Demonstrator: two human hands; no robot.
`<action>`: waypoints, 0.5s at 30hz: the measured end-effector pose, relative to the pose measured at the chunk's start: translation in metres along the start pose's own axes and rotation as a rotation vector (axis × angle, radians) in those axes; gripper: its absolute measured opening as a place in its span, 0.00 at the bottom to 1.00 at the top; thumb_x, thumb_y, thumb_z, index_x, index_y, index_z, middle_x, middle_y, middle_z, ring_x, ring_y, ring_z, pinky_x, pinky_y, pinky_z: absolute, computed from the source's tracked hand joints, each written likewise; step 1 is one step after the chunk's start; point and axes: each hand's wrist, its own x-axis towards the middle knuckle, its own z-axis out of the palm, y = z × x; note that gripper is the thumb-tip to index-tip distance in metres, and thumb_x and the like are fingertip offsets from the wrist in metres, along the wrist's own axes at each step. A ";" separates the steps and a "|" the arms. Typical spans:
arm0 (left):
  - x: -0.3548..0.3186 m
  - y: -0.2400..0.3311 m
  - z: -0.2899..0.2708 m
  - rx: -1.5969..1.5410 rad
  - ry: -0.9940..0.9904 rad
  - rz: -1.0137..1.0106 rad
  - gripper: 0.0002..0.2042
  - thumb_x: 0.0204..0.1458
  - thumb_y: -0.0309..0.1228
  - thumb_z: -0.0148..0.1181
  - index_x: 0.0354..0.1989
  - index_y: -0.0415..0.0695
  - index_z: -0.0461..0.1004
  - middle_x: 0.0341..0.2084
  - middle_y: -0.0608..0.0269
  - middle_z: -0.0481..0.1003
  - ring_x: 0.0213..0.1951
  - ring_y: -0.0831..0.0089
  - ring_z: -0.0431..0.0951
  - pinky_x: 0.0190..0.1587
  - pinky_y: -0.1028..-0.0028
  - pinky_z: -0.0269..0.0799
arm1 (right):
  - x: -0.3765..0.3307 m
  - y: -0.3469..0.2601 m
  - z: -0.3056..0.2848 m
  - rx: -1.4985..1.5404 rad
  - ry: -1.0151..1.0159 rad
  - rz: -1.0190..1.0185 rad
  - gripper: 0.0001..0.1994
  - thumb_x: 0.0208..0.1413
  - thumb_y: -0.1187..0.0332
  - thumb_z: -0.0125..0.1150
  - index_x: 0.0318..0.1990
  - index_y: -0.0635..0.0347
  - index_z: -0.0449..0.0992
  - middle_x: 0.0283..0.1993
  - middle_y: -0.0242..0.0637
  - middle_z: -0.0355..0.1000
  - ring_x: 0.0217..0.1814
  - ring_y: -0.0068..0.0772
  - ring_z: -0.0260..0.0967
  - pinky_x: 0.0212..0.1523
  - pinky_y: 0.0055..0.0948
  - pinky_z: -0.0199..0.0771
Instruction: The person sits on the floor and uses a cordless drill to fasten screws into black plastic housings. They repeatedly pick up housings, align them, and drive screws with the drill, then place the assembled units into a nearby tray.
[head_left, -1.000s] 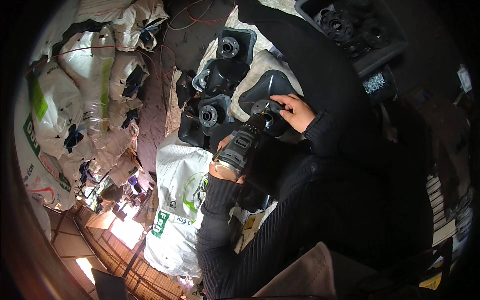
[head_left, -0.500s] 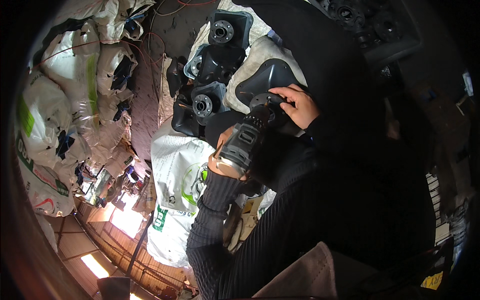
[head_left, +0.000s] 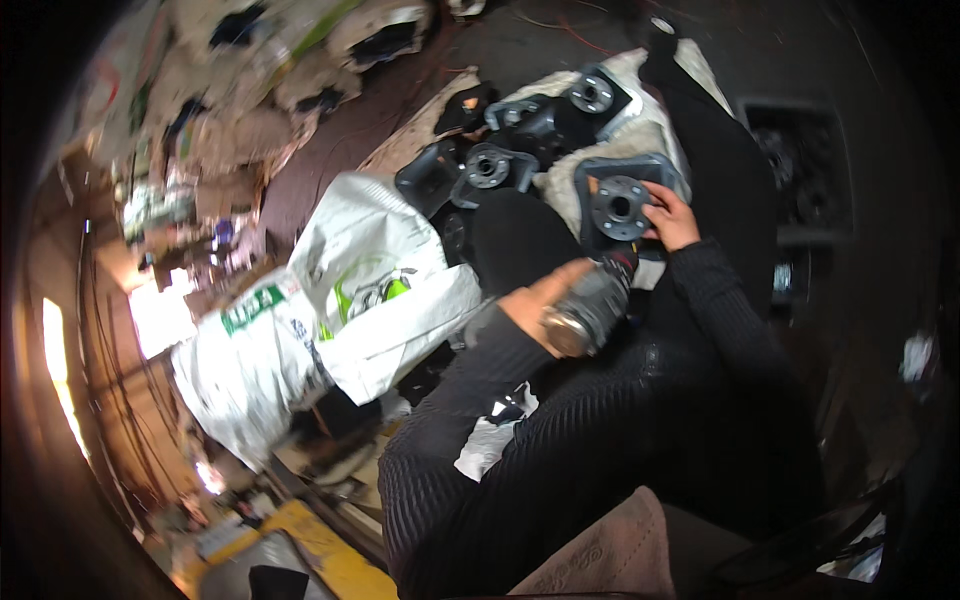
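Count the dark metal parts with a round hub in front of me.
3 clear ones: one hub part under the right hand, one left of it, one farther back on the pale padding. More may be hidden in the dark pile.

Floor (head_left: pixel 400 95): dark, beyond the white sack (head_left: pixel 330 290).
Sacks (head_left: pixel 230 90): heaped far-left of it.
Light (head_left: pixel 160 315): bright glare left.

A dark grey metal bracket plate with a round flanged hub and centre hole (head_left: pixel 620 203) is seen lying face up on white padding. A stubby cylindrical grey metal power tool (head_left: pixel 590 310) is angled with its dark nose toward the plate's lower edge.
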 end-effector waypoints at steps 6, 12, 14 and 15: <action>-0.061 -0.045 0.049 0.534 0.043 0.003 0.38 0.37 0.29 0.60 0.62 0.56 0.54 0.44 0.59 0.71 0.43 0.59 0.71 0.45 0.64 0.62 | -0.002 -0.046 0.026 -0.099 0.079 -0.246 0.22 0.53 0.75 0.53 0.57 0.54 0.63 0.50 0.30 0.65 0.42 0.19 0.67 0.33 0.17 0.72; -0.108 -0.097 0.032 0.250 0.777 0.392 0.24 0.38 0.26 0.58 0.50 0.47 0.69 0.46 0.60 0.71 0.48 0.60 0.68 0.49 0.63 0.62 | 0.048 -0.087 0.156 -0.623 -0.399 -0.966 0.19 0.54 0.74 0.52 0.55 0.60 0.64 0.50 0.29 0.65 0.43 0.16 0.62 0.39 0.14 0.63; -0.126 -0.149 0.025 0.128 1.192 0.208 0.19 0.39 0.26 0.58 0.45 0.45 0.73 0.40 0.60 0.75 0.43 0.61 0.73 0.46 0.65 0.66 | 0.067 -0.077 0.199 -0.689 -0.546 -0.818 0.18 0.53 0.77 0.51 0.53 0.61 0.65 0.50 0.30 0.66 0.47 0.19 0.63 0.47 0.17 0.62; -0.137 -0.186 0.023 0.113 1.253 0.115 0.17 0.41 0.26 0.57 0.44 0.45 0.73 0.37 0.59 0.75 0.40 0.63 0.74 0.44 0.66 0.68 | 0.079 -0.066 0.220 -0.806 -0.569 -0.844 0.18 0.52 0.79 0.51 0.53 0.61 0.66 0.49 0.30 0.66 0.49 0.20 0.63 0.49 0.18 0.61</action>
